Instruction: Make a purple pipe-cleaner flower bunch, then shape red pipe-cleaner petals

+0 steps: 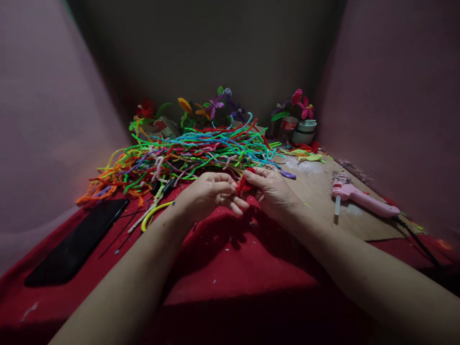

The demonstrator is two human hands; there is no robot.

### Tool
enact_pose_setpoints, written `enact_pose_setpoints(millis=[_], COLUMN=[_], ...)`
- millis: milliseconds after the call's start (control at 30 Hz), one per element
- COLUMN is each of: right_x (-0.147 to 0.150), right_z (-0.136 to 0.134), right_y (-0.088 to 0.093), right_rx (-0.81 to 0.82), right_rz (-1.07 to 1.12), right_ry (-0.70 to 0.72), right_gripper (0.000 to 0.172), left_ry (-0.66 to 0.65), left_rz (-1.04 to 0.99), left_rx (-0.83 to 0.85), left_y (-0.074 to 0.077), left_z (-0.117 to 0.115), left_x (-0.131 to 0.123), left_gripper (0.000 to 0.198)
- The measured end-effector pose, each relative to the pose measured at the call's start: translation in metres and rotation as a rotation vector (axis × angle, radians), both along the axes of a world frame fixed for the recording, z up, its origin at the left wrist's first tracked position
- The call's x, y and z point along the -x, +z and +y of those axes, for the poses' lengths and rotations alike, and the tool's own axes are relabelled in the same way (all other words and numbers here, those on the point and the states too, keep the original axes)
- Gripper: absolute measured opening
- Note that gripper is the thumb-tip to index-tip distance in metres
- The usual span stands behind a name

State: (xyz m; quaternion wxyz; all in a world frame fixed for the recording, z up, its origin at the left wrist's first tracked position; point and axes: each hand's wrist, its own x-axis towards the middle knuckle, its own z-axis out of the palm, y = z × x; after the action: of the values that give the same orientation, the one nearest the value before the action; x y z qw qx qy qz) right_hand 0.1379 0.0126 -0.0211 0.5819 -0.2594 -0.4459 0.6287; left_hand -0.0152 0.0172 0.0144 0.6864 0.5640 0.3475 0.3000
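Note:
A short bent piece of red pipe cleaner (243, 186) is held up between my two hands, over the red cloth. My right hand (275, 194) pinches it between thumb and forefinger. From the other side, the fingertips of my left hand (213, 191) are closed on its near end, with the lower fingers loosely stretched out beneath. Parts of the red piece are hidden behind the fingers. Just beyond my hands lies a big heap of pipe cleaners (201, 148) in many colours.
A pink glue gun (362, 199) rests on a brown board (316, 184) at the right, its cord trailing off. At the left lies a black phone (77, 242). Pipe-cleaner flowers (215, 105) and a lidded jar (304, 132) stand at the back, on the red cloth (230, 273).

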Motion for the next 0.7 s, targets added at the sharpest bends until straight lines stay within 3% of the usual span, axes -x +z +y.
enact_pose_setpoints(millis=[167,300,433,700], right_x=[0.001,0.002,0.002,0.002], right_z=[-0.003,-0.006,-0.006,-0.004], right_y=[0.0,0.0,-0.001,-0.004], right_rx=[0.005,0.0,-0.006,-0.055], right_rz=[-0.047,-0.105,-0.136,-0.163], right_ry=[0.006,0.023,0.019,0.036], right_gripper=[0.015,0.017,0.017,0.018], left_ry=[0.034,0.121,0.195,0.148], left_rz=[0.126,0.277,0.279,0.288], left_rx=[0.023,-0.069,-0.122,-0.093], left_y=[0.004,0.005,0.0,-0.001], left_z=[-0.003,-0.006,-0.009,-0.014], left_x=[-0.001,-0.007,-0.012,-0.016], left_gripper=[0.005,0.006,0.009,0.009])
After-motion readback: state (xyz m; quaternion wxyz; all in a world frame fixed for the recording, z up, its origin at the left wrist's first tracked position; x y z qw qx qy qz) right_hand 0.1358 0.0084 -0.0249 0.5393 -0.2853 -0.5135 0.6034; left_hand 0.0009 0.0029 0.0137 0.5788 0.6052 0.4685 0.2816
